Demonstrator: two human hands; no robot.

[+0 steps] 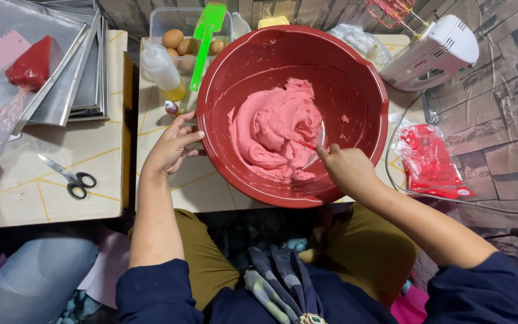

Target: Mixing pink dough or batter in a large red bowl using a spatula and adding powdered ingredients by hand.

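Bowl: big red plastic bowl [364, 129], sits on low tiled tabletop [169, 192] right in front of seated person, near edge overhanging lap.
Batter: thick pink batter [274, 132] heaped in bowl's middle and bottom, smears up inner walls.
Spoon: clear utensil [314, 153], looks like a spoon or small scraper, dipped in batter at lower right of heap; exact shape hard to tell.
Right hand: right hand [346, 169] reaching over near rim into bowl, fingers closed round utensil's handle, pinching it.
Left hand: left hand [174, 147] outside bowl on left side, fingers curled and loosely spread, fingertips touching outer wall just under rim.
Squeeze bottle: clear bottle with yellow liquid [163, 72], lying tilted just left of bowl.
Small bottle: tiny bottle, red cap [172, 108], beside left hand's fingers.
Eggs: brown eggs [173, 39] in clear container [158, 21] behind bowl, upper left.
Spatula: green spatula [205, 36] lying across container, handle running down toward bowl rim.
Hand mixer: white mixer [436, 51], upper right of bowl, beaters pointing away.
Red packet: red packet in clear bag [430, 162], right of bowl, well apart from right hand.
Scissors: black-handled scissors [67, 174] on second table at left, apart from bowl.
Trays: stacked metal trays [82, 72] far left, red wedge-shaped item under plastic [31, 63] on top.
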